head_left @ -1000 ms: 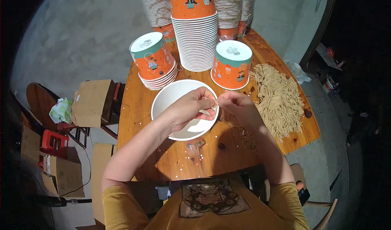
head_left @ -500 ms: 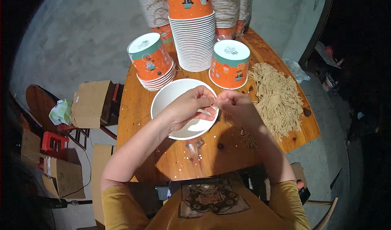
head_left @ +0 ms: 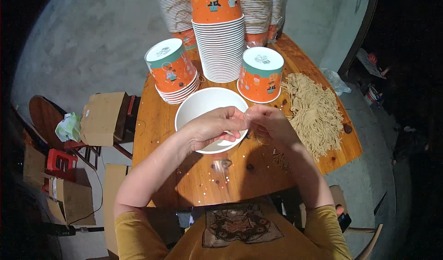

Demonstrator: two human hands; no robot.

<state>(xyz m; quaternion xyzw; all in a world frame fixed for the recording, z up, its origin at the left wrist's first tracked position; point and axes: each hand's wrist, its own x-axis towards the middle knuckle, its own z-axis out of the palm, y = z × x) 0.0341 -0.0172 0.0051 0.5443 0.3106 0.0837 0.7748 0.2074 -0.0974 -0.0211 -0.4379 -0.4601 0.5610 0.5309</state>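
A white paper tub stands on the table in front of me, its wide mouth toward me. My left hand crosses over its opening, thumb and fingertips pinched together at the right rim. My right hand meets it there, also closed in a pinch. What the fingertips hold is too small and hidden to name. A thin tan strand shows faintly below my right hand. To the right lies a heap of tan cords. Just beyond the hands stands an upside-down orange and green tub.
A tall stack of nested tubs rises at the back, with bagged stacks behind it. A shorter stack stands left. Small pale dots speckle the wooden table. Cardboard boxes and a red stool are left.
The white tub has shifted slightly right and away from me. My left fingers have curled in more, and both hands' fingertips stay together at the rim.
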